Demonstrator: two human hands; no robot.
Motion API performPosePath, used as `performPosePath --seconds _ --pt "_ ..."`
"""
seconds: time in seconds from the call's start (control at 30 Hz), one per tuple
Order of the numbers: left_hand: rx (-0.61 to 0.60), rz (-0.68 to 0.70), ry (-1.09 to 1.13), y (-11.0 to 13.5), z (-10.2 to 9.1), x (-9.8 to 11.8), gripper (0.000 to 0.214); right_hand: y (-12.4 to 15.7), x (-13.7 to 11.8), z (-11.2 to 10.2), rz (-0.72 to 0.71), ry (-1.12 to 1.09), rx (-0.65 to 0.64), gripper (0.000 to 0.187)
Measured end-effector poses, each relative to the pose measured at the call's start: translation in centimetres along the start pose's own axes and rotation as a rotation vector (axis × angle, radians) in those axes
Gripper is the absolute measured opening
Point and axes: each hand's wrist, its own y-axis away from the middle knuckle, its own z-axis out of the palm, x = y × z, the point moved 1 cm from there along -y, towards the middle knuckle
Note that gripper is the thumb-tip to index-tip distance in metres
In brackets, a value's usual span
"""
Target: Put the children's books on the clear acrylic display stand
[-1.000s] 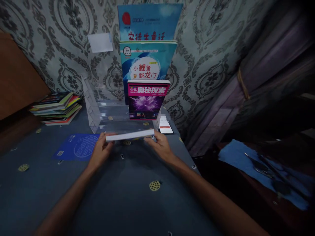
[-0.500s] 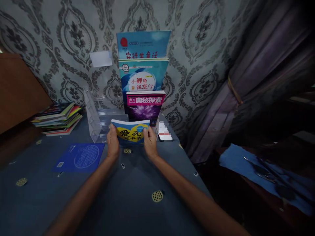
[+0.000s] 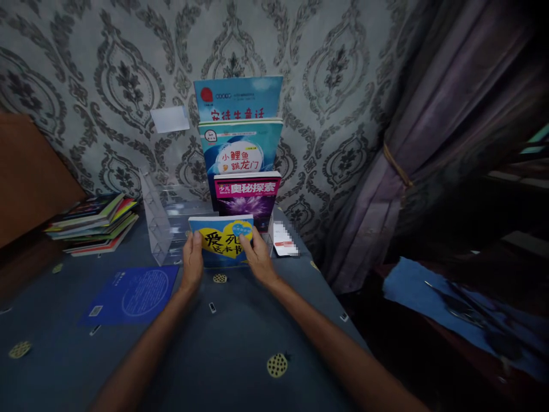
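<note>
Between my hands is a blue book (image 3: 223,260) with a yellow heart and black lettering on its cover. My left hand (image 3: 193,260) grips its left edge, thumb on the front. On the right edge my right hand (image 3: 258,257) is closed, its thumb pressed on the cover. The book stands nearly upright at the front of a clear plastic tiered rack (image 3: 155,220). Behind it in the rack rise a purple and pink book (image 3: 244,200), a teal book (image 3: 270,143) and a light blue book (image 3: 240,97), stepped upward. The lower parts of these are hidden.
A dark blue book (image 3: 132,294) lies flat at left on the patterned tablecloth (image 3: 223,360). Farther back is a stack of books (image 3: 92,223) beside a brown wooden panel (image 3: 34,171). A phone (image 3: 283,240) lies right of the rack. A curtain (image 3: 364,217) hangs at right.
The blue book now stands more upright, showing more of its cover, with its lower edge nearer the rack's front. Both hands still hold it. The camera view has tilted slightly.
</note>
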Motion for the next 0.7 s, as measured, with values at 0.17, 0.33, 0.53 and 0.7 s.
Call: performPosePath --seconds 0.17,0.33,0.53,0.7 --pt "-0.331 0.015 -0.045 -1.5 -1.4 0.7 0.054 -1.7 -1.7 -2.9 -0.046 0.142 -0.284 0.043" --pt "-0.522 -0.006 -0.185 -2.7 -3.0 0.9 0.051 -2.3 -3.1 -4.5 -0.067 0.204 -0.355 0.043" --pt "-0.693 0.012 -0.392 -3.1 -4.0 1.4 0.040 -2.6 -3.3 -6.3 0.081 0.116 -0.536 0.049" --pt "-0.748 -0.040 -0.489 -3.0 -3.6 2.2 0.044 -2.6 -3.0 -7.1 0.133 0.041 -0.632 0.052"
